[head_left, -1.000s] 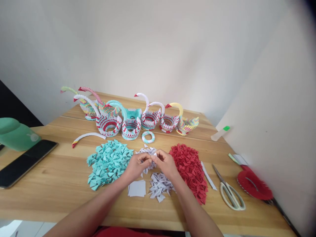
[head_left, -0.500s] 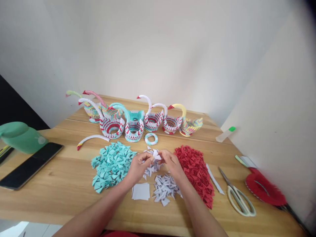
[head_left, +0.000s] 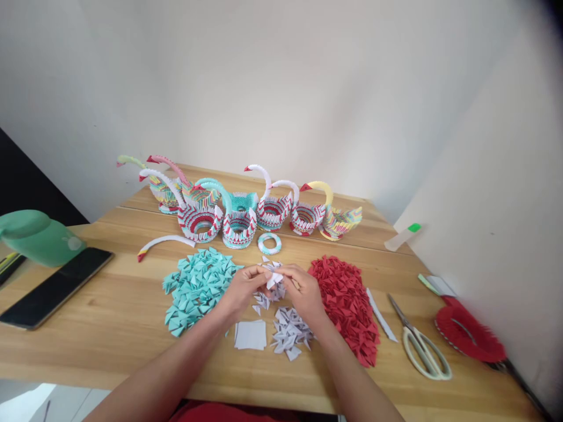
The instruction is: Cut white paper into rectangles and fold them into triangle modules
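Between my hands is a small piece of white folded paper (head_left: 275, 280), pinched from both sides. My left hand (head_left: 247, 287) holds its left edge with thumb and fingers; my right hand (head_left: 303, 287) grips the right edge. Below them lie loose white folded paper triangles, partly hidden by the hands, and a nearer heap of white triangles (head_left: 290, 333). A stack of white paper slips (head_left: 250, 335) rests in front of my left hand. To the left spreads a pile of turquoise triangles (head_left: 197, 287), to the right a pile of red triangles (head_left: 345, 305).
Several folded-paper swans (head_left: 240, 225) stand along the back, with a white-and-turquoise paper ring (head_left: 269, 244) before them. A loose swan neck (head_left: 165, 239), a phone (head_left: 57, 287) and a green container (head_left: 41, 237) are left. Scissors (head_left: 422, 346) and a red fan-like object (head_left: 468, 334) lie right.
My hands have drawn closer together around the white paper, and the right fingers now reach over its top edge. The paper has tipped lower. The view has shifted slightly.
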`<state>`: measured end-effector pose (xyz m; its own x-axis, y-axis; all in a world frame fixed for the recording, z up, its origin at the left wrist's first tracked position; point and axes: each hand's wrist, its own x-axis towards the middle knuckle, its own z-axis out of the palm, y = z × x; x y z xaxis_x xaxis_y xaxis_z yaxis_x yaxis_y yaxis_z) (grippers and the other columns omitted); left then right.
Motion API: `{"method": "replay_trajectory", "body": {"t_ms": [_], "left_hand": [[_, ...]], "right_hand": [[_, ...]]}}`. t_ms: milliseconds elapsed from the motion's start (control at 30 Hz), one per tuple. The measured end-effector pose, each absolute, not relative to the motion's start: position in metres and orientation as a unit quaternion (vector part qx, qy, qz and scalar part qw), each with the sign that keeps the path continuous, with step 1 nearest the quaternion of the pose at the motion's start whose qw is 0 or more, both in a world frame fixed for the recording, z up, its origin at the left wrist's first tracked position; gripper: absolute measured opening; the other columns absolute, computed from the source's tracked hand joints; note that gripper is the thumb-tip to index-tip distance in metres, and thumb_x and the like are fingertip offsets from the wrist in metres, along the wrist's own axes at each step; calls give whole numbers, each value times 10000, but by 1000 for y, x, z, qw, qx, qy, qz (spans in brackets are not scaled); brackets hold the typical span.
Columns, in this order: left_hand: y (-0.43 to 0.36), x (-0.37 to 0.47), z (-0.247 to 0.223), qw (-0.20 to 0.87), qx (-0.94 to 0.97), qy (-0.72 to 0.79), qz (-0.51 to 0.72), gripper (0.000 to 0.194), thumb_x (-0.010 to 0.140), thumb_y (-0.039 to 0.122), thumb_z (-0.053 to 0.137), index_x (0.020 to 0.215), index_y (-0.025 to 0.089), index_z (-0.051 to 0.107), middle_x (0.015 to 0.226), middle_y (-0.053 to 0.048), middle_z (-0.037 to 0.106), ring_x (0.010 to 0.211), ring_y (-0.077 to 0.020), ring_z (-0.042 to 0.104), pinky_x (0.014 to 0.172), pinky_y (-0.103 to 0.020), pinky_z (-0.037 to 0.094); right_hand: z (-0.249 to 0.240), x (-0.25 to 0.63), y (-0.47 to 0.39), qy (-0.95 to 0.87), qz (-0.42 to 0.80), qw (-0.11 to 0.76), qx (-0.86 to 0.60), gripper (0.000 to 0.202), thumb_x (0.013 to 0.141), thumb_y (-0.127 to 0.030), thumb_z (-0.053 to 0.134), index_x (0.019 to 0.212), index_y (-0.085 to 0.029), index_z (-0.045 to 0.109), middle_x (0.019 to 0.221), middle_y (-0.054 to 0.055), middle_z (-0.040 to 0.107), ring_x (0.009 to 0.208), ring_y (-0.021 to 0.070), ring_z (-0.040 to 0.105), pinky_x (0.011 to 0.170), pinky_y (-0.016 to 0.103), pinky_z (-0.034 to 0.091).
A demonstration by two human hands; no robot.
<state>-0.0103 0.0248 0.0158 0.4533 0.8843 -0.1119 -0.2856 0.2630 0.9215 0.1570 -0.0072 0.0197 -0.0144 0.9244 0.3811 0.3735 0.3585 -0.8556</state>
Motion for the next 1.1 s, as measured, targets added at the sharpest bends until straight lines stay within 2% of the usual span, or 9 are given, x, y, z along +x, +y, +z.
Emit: {"method": "replay_trajectory", "body": {"t_ms": [100,200,333,467,633,700,967,1100], "left_hand": [[27,-11,14,708,451,345,420,335,704,451,730,662,138,619,542,9,608,487,-106,531,543,-224,404],[28,-9,12,684,472,362,422,325,706,449,719,671,140,622,517,18,594,483,-107,521,537,-223,398],[26,-7,11,651,501,390,416,308,700,432,718,685,139,624,481,30,570,454,-101,495,503,-215,370],[23,-7,17,684,496,362,393,327,694,442,729,672,134,621,588,-4,638,486,-106,537,514,-221,407],[21,-8,26,722,459,322,406,313,718,422,735,678,128,635,643,-28,670,542,-115,569,555,-228,448],[21,-8,27,734,443,312,411,315,716,420,741,670,128,633,634,-26,664,543,-115,570,546,-224,447],[21,-7,22,749,428,288,415,294,732,389,741,660,122,639,647,-29,666,543,-109,575,549,-221,451],[22,-7,21,751,429,286,414,280,740,375,738,667,122,643,648,-32,668,552,-113,582,557,-225,457]], "right_hand": [[21,158,-6,-580,376,493,-528,256,905,-347,524,1071,-218,670,915,60,705,778,198,654,727,315,517],[22,158,-5,-583,405,465,-529,265,896,-399,530,886,-184,684,737,26,662,649,168,600,626,269,482],[22,155,-7,-614,347,442,-554,221,848,-335,588,704,-172,627,614,-19,569,576,129,501,546,225,385],[20,154,-8,-609,344,452,-553,220,841,-334,605,692,-174,621,614,-20,583,578,126,497,553,227,374],[17,155,-6,-486,539,507,-465,370,883,-496,557,763,-162,662,664,17,623,610,145,560,598,265,455],[15,155,-6,-448,589,512,-436,364,865,-505,594,805,-157,680,694,30,636,643,148,576,600,263,467],[11,153,-4,-430,607,525,-413,292,766,-452,739,764,-163,700,684,13,641,623,121,569,586,235,459],[11,153,-4,-412,627,528,-398,349,814,-492,678,761,-147,693,672,26,638,601,116,562,570,230,451]]}}
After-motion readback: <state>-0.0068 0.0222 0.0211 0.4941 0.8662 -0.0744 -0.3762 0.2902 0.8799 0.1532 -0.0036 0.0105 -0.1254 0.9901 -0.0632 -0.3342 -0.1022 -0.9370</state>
